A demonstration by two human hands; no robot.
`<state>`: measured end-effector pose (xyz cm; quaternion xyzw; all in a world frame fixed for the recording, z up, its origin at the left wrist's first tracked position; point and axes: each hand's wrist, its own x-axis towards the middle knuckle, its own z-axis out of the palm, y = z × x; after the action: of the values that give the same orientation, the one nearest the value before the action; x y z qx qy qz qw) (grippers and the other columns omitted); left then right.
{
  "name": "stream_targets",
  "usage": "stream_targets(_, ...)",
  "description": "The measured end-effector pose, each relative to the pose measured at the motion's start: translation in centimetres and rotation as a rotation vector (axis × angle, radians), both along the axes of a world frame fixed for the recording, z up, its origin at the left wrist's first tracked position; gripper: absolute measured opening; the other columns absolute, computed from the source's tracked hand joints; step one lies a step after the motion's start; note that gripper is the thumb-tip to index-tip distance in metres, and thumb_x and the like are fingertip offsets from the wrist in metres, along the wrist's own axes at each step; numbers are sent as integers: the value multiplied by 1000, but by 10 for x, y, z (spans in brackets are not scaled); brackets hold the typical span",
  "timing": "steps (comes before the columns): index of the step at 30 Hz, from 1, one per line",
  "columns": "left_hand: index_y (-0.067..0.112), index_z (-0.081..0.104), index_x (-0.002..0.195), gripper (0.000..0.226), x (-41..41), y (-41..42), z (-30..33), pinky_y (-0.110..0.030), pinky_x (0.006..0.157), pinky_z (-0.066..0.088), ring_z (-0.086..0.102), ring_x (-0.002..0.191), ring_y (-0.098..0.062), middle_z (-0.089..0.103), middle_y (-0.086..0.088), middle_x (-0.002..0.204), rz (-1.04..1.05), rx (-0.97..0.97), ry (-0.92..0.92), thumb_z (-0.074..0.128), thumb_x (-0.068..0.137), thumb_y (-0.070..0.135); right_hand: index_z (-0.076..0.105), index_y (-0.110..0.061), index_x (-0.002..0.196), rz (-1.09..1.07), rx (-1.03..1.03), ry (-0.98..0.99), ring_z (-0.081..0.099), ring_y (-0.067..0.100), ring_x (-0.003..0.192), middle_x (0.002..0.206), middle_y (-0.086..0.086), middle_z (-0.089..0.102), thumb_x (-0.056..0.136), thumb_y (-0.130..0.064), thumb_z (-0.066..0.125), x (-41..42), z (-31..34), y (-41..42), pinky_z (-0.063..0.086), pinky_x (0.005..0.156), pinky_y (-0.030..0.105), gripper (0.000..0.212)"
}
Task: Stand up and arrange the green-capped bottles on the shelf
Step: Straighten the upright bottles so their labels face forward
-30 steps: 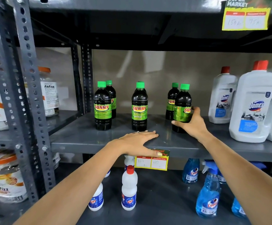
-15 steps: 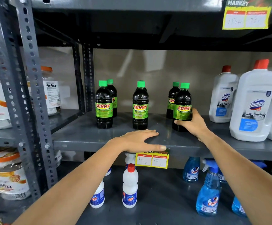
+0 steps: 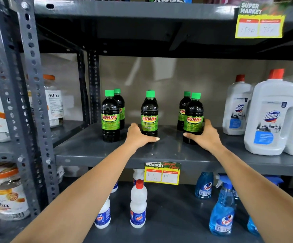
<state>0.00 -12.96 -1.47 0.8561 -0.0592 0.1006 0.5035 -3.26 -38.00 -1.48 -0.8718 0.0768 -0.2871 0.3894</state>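
A grey steel shelf [image 3: 93, 151] on slotted uprights stands against a beige wall, with another deck above and one below. On it stand the bottles: dark liquid, green screw caps, green-and-yellow "SUNNY" labels, all upright, in three front-and-back pairs. The middle bottle [image 3: 149, 114] serves as landmark; a second cap just shows behind it. To its left stands the left bottle [image 3: 110, 116] with a partner close behind. To its right stands the right bottle [image 3: 193, 118], also with one close behind.

The left hand [image 3: 138, 135] is at the base of the middle bottle, fingers curled round its left side and thumb laid across the shelf in front; a loose, half-closed hold touching the bottle. The right hand [image 3: 206, 135] wraps the lower part of the right bottle, thumb in front, fingers round its right side, closed on it.

Further right of the middle bottle stand white Domex jugs [image 3: 271, 116] with red caps. Beyond the uprights to its left are fitfizz jars [image 3: 53, 100]. Below it hangs a yellow price tag [image 3: 162, 174]; on the lower deck stand white bottles [image 3: 138, 206] and blue sprayers [image 3: 222, 207].
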Motion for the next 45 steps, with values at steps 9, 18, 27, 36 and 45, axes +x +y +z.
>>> stream_targets(9,14,59,121,62,7,-8,-7,-24,76,41,53,94,-15,65,-4,119,-66,36,-48,86,70,35,57,-13,122,-7,-75,51,62,29,111,117,8,68,65,-52,82,-19,1,-6,50,91,39,73)
stream_targets(18,16,57,126,69,-7,-2,-11,-25,83,39,56,111,-18,64,-2,123,-84,70,-82,85,69,42,56,-13,123,2,-91,23,61,28,111,119,7,67,69,-51,80,-33,-5,-4,45,83,32,70)
stream_targets(27,7,60,119,67,-20,23,-13,-35,88,51,63,103,-22,67,-8,114,-61,214,-139,83,70,47,52,-15,131,-15,134,-75,60,18,108,122,3,65,62,-63,78,-41,-6,-4,47,93,32,89)
stream_targets(36,17,60,128,113,-49,150,-18,-35,94,45,53,119,-22,55,0,131,58,646,-166,42,50,98,69,-22,71,145,288,-544,55,6,62,67,-5,65,83,-35,71,-59,19,86,45,67,27,18)
stream_targets(45,17,9,156,154,-40,191,-8,-43,117,24,16,148,-24,9,-3,164,-58,930,170,45,32,103,67,-14,98,451,246,-252,58,3,78,95,0,66,74,-28,80,-21,-6,264,49,76,22,31)
